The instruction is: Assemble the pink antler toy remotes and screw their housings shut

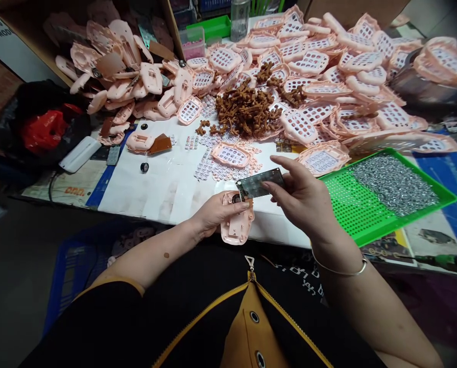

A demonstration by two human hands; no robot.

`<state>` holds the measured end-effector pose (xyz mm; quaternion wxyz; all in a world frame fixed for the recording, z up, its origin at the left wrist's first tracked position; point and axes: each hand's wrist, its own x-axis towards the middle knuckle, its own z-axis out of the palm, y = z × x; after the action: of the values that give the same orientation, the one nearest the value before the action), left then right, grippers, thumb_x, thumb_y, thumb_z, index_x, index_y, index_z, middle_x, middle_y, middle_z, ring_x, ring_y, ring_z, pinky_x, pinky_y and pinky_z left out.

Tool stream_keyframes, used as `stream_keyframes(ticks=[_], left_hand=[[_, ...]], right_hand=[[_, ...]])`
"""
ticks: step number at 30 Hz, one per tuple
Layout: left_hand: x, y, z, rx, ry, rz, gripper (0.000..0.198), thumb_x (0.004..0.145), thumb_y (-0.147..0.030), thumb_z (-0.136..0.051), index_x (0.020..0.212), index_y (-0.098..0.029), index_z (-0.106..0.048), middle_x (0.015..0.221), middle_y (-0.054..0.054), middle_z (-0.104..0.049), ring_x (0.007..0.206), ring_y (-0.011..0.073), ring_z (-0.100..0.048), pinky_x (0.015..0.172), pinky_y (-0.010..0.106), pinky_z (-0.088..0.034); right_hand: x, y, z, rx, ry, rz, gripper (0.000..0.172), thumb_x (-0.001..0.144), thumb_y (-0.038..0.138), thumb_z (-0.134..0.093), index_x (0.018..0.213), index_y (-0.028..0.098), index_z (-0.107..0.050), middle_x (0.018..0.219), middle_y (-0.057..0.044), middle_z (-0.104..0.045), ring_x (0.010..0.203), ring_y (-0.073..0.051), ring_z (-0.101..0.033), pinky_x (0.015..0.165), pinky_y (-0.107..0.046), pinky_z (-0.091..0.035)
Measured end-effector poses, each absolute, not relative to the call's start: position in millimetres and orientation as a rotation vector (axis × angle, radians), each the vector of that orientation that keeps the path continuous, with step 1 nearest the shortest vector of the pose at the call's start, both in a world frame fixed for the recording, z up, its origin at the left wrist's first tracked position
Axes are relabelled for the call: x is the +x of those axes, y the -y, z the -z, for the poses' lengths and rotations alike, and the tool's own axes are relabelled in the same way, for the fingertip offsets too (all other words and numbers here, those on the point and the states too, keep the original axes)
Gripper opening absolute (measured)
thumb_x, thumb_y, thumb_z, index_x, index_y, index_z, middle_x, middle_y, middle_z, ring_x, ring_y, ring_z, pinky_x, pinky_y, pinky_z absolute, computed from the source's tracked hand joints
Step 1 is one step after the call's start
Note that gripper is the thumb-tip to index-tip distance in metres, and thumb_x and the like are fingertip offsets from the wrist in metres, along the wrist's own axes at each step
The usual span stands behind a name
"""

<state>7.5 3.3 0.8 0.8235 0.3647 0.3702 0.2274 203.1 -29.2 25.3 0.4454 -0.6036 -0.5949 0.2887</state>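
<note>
- In the head view, the left hand (215,212) was closed around a pink plastic shell (239,230), at the near edge of the table (155,189).
- The right hand (307,202) pinched a small circuit board (257,185) by its right end, between thumb and fingers. The board's left end met the top of the shell.
- The board looked thin, stiff and light, and probably fragile. Its edges seemed the safest place to hold it.
- A green tray (351,214) of small metal parts (394,184) lay just beside the right hand.
</note>
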Motion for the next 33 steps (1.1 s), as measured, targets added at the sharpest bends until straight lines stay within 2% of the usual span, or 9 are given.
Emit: stream_keyframes(ticks=[3,6,8,16,20,23,28,30,33], left_hand=[[8.1,-3.5,-1.4,0.782,-0.787,-0.476,0.04,0.069,-0.038,-0.083,0.092,-0.013,-0.064,0.079,0.007,-0.072,0.067,0.0162,-0.067,0.069,0.029,-0.051],[8.3,-3.8,-2.0,0.772,-0.813,-0.491,0.038,0.07,-0.039,-0.082,0.09,-0.012,-0.065,0.078,0.007,-0.072,0.066,0.0158,-0.067,0.068,0.028,-0.051],[8.5,-3.7,-2.8,0.76,-0.826,-0.5,0.039,0.069,-0.04,-0.082,0.091,-0.012,-0.066,0.078,0.007,-0.072,0.066,0.0161,-0.067,0.067,0.028,-0.051],[9.5,-4.0,0.1,0.785,-0.844,-0.612,0.042,0.067,-0.04,-0.082,0.095,-0.012,-0.068,0.079,0.005,-0.07,0.07,0.0159,-0.065,0.069,0.027,-0.049],[8.6,-6.1,2.7,0.795,-0.864,-0.688,0.037,0.069,-0.041,-0.081,0.088,-0.012,-0.067,0.078,0.004,-0.069,0.066,0.0135,-0.062,0.065,0.024,-0.047],[9.1,-7.0,2.0,0.767,-0.886,-0.764,0.038,0.067,-0.041,-0.082,0.085,-0.013,-0.066,0.077,0.003,-0.069,0.064,0.0137,-0.061,0.065,0.025,-0.047],[10.2,-6.1,2.9,0.83,-0.868,-0.95,0.038,0.07,-0.039,-0.081,0.096,-0.015,-0.069,0.086,0.004,-0.072,0.077,0.0164,-0.065,0.075,0.027,-0.05],[10.1,-5.5,3.7,0.916,-0.86,-1.021,0.033,0.075,-0.039,-0.077,0.098,-0.017,-0.07,0.092,0.004,-0.073,0.085,0.0168,-0.066,0.08,0.027,-0.05],[10.9,-4.6,1.7,1.029,-0.836,-1.091,0.027,0.076,-0.036,-0.076,0.095,-0.018,-0.071,0.093,0.005,-0.073,0.088,0.0166,-0.066,0.085,0.027,-0.05]], right_hand=[[200.7,28.1,-31.7,-1.455,1.571,-0.512,0.033,0.085,0.031,-0.067,0.117,0.022,-0.068,0.071,0.001,-0.066,0.052,-0.011,-0.054,0.054,-0.027,-0.045],[201.6,27.2,-38.9,-1.408,1.598,-0.506,0.018,0.085,0.027,-0.068,0.099,0.019,-0.075,0.073,-0.003,-0.071,0.056,-0.012,-0.06,0.057,-0.027,-0.05],[203.2,26.8,-43.5,-1.401,1.586,-0.548,0.016,0.084,0.026,-0.068,0.097,0.019,-0.075,0.072,-0.003,-0.072,0.059,-0.013,-0.063,0.059,-0.027,-0.051],[204.4,22.8,-49.8,-1.423,1.488,-0.77,0.032,0.082,0.04,-0.07,0.101,0.014,-0.072,0.074,-0.005,-0.07,0.058,-0.013,-0.061,0.051,-0.026,-0.049],[205.5,27.4,-44.5,-1.31,1.571,-0.904,0.05,0.081,0.042,-0.072,0.12,0.012,-0.064,0.088,-0.009,-0.072,0.069,-0.017,-0.066,0.061,-0.03,-0.056],[206.2,35.8,-41.9,-1.218,1.791,-0.665,0.044,0.086,0.029,-0.066,0.128,0.018,-0.06,0.101,-0.009,-0.072,0.079,-0.017,-0.068,0.07,-0.03,-0.057],[201.5,53.0,-32.9,-1.294,1.912,0.111,0.025,0.087,0.016,-0.065,0.108,0.028,-0.073,0.073,-0.001,-0.061,0.06,-0.01,-0.057,0.052,-0.021,-0.045],[196.8,59.9,-23.6,-1.271,1.862,0.248,0.03,0.082,0.014,-0.071,0.108,0.029,-0.073,0.08,-0.003,-0.062,0.068,-0.012,-0.06,0.056,-0.023,-0.049],[185.9,68.2,-7.4,-1.099,1.88,0.149,0.041,0.08,0.006,-0.07,0.116,0.027,-0.07,0.106,-0.01,-0.068,0.089,-0.019,-0.069,0.073,-0.031,-0.059]])
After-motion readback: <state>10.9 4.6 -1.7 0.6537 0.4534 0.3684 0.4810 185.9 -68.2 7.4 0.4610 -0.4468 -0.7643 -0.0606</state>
